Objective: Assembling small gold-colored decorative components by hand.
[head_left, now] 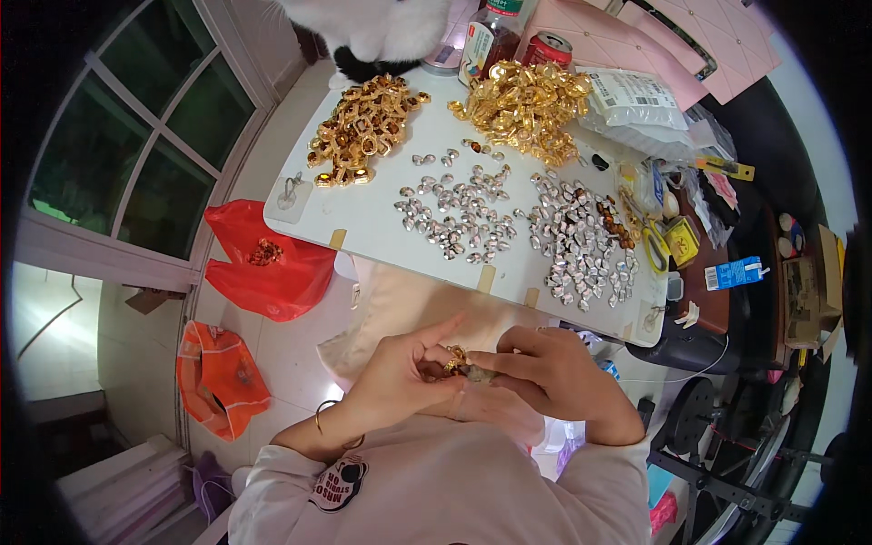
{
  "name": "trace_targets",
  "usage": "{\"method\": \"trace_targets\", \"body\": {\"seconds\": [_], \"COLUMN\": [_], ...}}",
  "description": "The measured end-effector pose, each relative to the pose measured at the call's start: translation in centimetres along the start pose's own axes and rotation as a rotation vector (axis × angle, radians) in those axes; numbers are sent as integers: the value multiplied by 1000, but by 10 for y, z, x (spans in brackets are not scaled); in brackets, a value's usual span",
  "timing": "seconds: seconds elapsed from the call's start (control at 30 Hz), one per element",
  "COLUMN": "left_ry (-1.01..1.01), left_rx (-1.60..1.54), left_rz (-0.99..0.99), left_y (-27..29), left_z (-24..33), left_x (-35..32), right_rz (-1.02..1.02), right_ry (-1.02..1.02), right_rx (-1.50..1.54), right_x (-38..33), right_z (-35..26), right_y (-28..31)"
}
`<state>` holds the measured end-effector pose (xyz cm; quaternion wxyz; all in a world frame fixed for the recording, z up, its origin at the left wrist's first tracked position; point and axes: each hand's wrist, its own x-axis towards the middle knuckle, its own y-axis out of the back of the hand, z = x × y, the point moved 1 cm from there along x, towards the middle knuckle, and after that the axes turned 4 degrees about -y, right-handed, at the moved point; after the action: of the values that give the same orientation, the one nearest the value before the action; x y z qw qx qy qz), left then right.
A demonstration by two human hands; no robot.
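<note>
Above my lap, in front of the table edge, my left hand point(409, 374) pinches a small gold-coloured jewelry setting point(455, 360) with its fingers. My right hand point(561, 368) meets it from the other side, index finger stretched toward the piece. Under those right fingers shows a small greyish thing point(480, 373), too hidden to name. On the white table point(363, 213) lie loose silvery teardrop stones point(459, 213) and a second spread of them point(581, 241) further right. Behind them rise a heap of gold settings with brown stones point(363, 127) and a heap of plain gold settings point(536, 100).
A black-and-white cat point(381, 32) sits at the table's far edge. Nearby stand a bottle point(490, 41) and a red can point(549, 49). Yellow-handled scissors point(654, 247) and plastic packages point(631, 100) crowd the right. Red bag point(272, 263) and orange bag point(218, 377) rest on the floor.
</note>
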<state>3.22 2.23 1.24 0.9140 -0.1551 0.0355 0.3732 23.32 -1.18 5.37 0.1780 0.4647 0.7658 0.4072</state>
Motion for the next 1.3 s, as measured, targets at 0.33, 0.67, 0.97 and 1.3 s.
{"method": "trace_targets", "body": {"seconds": [0.33,0.67,0.97,1.3], "left_ry": [68,16,-3,165], "left_rx": [79,163,133,-284], "left_rz": [-43,-38,2,-103], "left_y": [-1,0,0,8], "left_z": [4,7,8,4], "left_x": [0,2,4,9], "right_rz": [-70,-62,-7,-157], "right_ry": [95,75,-136,-109], "right_rx": [-158,-98,270,310], "right_x": [4,6,-4,-4], "right_z": [3,2,12,8], "right_y": [5,3,-18,13]}}
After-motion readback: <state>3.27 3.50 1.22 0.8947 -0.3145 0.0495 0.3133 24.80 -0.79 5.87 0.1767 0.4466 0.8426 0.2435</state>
